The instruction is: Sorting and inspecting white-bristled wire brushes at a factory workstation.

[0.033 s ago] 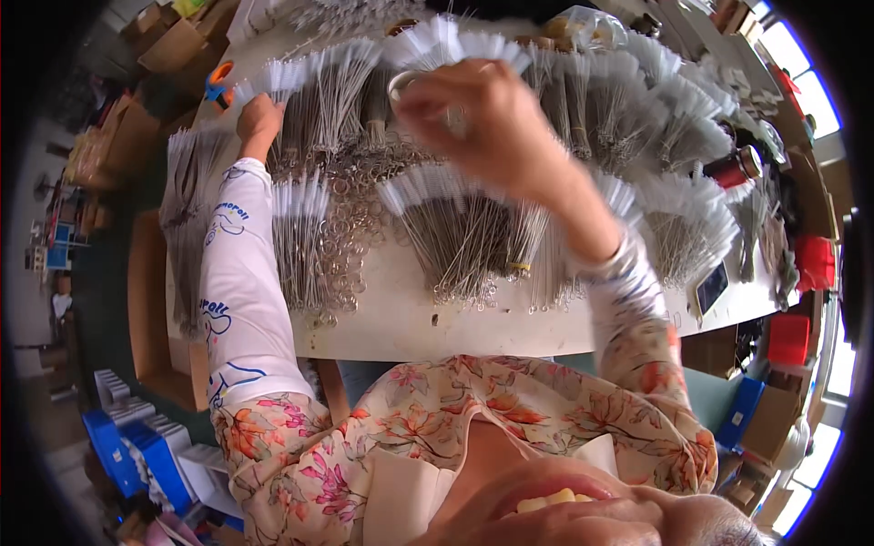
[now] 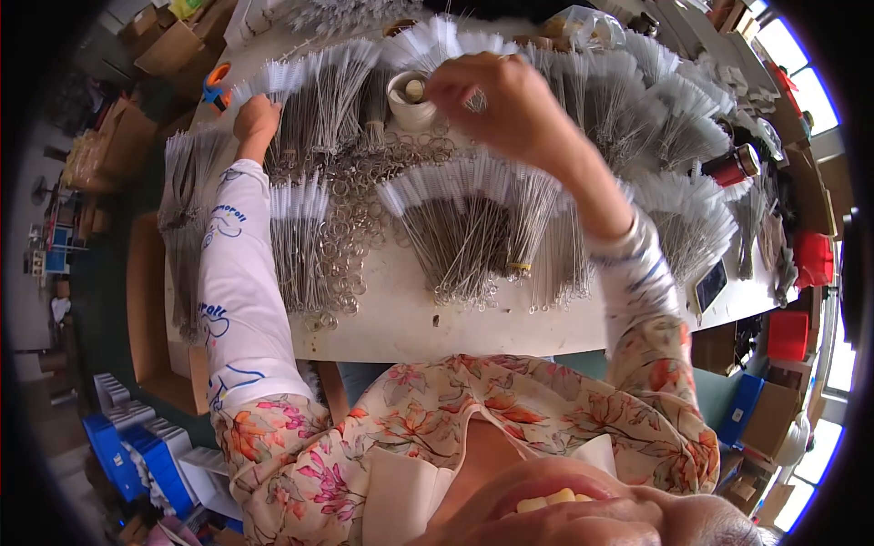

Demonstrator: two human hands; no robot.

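My left hand (image 2: 258, 118) is curled at the far left of the table, against the white bristle ends of thin wire brushes (image 2: 282, 80). Its fingertips are hidden, and I cannot make out what lies in them. My right hand (image 2: 496, 105) is raised over the middle of the table, its fingers blurred, just right of a white roll (image 2: 411, 111) with a hollow centre. Below it lie bunches of wire-handled brushes (image 2: 455, 227) with white bristles. Loose metal rings (image 2: 346, 237) are heaped between the bunches.
Orange-handled scissors (image 2: 217, 88) lie at the far left edge. More brush bunches (image 2: 674, 127) fill the right side. A dark red flask (image 2: 733, 166) and a phone (image 2: 710, 289) are at the right. An open cardboard box (image 2: 150, 318) stands left of the table.
My right hand has moved a little to the right, off the white roll, which now shows more fully. My left hand has stayed in place.
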